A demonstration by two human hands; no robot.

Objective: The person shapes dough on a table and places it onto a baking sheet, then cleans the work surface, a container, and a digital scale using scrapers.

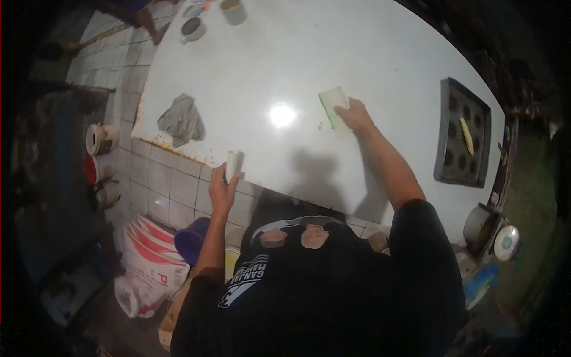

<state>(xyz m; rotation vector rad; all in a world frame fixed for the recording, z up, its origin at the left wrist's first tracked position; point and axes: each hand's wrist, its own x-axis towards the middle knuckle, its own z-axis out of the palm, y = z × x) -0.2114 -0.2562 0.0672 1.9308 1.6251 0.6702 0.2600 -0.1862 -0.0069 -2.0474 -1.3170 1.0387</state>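
Observation:
Near the table's front edge, my left hand (pixel 222 191) is closed round a short pale cylinder (pixel 234 165), which may be a piece of rolling pin or pipe. My right hand (pixel 357 115) reaches across the white table (pixel 267 65) and grips the right side of a flat, pale rectangular piece (pixel 332 106) with a green left edge. Its thumb lies on top; the other fingers are partly hidden. What the piece is made of I cannot tell. A few green crumbs (pixel 320 125) lie just left of it.
At the right, a dark baking tray (pixel 443 134) with round hollows holds a long yellowish stick (pixel 466 137). A crumpled grey cloth (pixel 182 119) lies left. Farther back stand a mug (pixel 192 30) and a cup (pixel 233 12). Tubs (pixel 101 140) and a white-red sack (pixel 154 259) sit below the table.

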